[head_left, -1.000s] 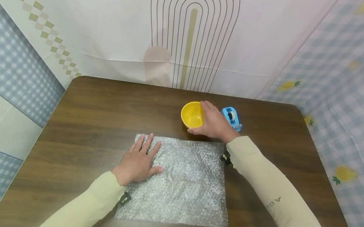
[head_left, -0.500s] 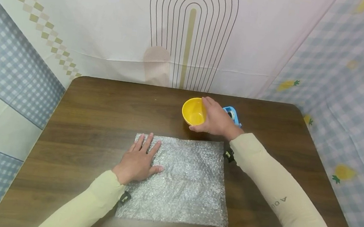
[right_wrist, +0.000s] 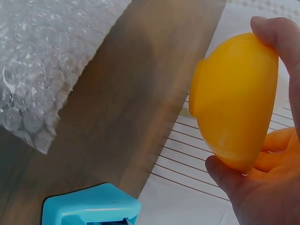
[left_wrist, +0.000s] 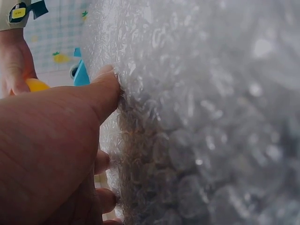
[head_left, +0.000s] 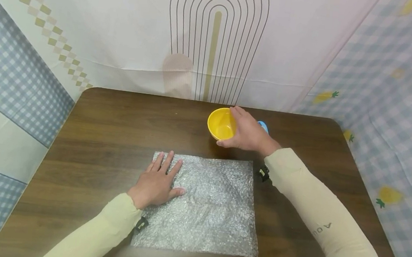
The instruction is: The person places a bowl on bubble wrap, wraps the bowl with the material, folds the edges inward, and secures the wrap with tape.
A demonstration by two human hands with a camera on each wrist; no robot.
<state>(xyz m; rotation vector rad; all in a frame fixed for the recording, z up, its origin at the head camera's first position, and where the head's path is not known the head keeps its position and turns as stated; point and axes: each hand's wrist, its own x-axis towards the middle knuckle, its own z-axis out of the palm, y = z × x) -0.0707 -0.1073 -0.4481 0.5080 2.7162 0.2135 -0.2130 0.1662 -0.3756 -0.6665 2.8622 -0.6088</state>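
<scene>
A yellow bowl (head_left: pixel 221 125) is in my right hand (head_left: pixel 249 132), gripped at its right side between thumb and fingers. In the right wrist view the bowl (right_wrist: pixel 236 96) hangs above the table with its foot toward the tabletop; the thumb and fingers hold it near the rim. My left hand (head_left: pixel 155 184) lies flat with spread fingers on the left part of a sheet of bubble wrap (head_left: pixel 212 209). Close up in the left wrist view, the thumb rests on the bubble wrap (left_wrist: pixel 201 108).
A blue tape dispenser (head_left: pixel 263 126) stands behind my right hand, mostly hidden in the head view; the right wrist view shows part of the tape dispenser (right_wrist: pixel 89 204). The brown wooden table (head_left: pixel 116 123) ends at a hanging cloth (head_left: pixel 137 33) at the back.
My right hand has lifted the bowl and carried it slightly away and to the right, covering more of the tape dispenser. The left hand and bubble wrap have stayed put.
</scene>
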